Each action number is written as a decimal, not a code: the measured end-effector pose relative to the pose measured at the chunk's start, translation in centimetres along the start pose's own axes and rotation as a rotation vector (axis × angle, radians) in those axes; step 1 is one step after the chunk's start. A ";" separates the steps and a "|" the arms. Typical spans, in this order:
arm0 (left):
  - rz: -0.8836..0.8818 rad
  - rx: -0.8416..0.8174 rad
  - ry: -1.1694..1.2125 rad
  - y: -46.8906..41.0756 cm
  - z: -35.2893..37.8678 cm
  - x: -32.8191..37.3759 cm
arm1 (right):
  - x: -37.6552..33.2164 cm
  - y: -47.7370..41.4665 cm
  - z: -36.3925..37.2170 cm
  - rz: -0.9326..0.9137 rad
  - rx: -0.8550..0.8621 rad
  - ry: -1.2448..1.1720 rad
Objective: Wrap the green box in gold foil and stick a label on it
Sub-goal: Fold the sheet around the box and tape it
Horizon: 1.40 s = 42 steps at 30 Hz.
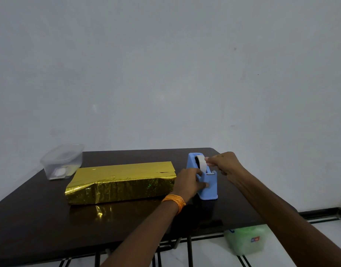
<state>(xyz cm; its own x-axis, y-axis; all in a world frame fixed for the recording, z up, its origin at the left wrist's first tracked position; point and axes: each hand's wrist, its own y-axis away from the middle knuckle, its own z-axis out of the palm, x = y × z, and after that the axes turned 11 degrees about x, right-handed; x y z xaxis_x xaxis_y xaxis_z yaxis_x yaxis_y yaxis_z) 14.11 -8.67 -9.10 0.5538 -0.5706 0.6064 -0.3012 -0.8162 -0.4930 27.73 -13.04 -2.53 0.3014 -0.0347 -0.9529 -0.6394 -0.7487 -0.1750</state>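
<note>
The box wrapped in gold foil point(119, 182) lies lengthwise on the dark table point(40, 218), its foil ends sticking out loose. Just to its right stands a blue tape dispenser point(209, 189) with a white tape roll point(201, 163) in it. My left hand point(189, 185), with an orange band at the wrist, grips the dispenser's left side. My right hand point(226, 165) pinches the free end of the tape at the top of the roll. No label shows on the box.
A clear plastic container point(62, 163) with small white items inside sits at the table's back left corner. On the tiled floor to the right, under the table edge, lies a green plastic bag point(246, 240). A plain wall stands behind.
</note>
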 end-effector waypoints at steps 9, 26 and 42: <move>-0.002 0.007 -0.005 0.4 -0.2 0.3 | 2.9 3.0 -1.4 0.082 -0.025 -0.125; 0.020 0.029 -0.007 1.0 0.1 0.4 | 6.2 3.8 -1.6 -0.318 0.085 0.599; -0.001 0.251 -0.044 -0.3 -15.3 -6.5 | 0.1 6.1 7.6 -0.685 -0.218 0.033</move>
<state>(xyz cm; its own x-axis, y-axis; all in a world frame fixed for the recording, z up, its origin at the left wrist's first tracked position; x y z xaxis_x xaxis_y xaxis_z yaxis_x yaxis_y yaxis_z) -1.29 -6.09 -3.34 0.5888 -0.5609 0.5820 -0.1018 -0.7657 -0.6350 18.44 -12.57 -5.56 0.6079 0.4725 -0.6381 -0.1446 -0.7244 -0.6741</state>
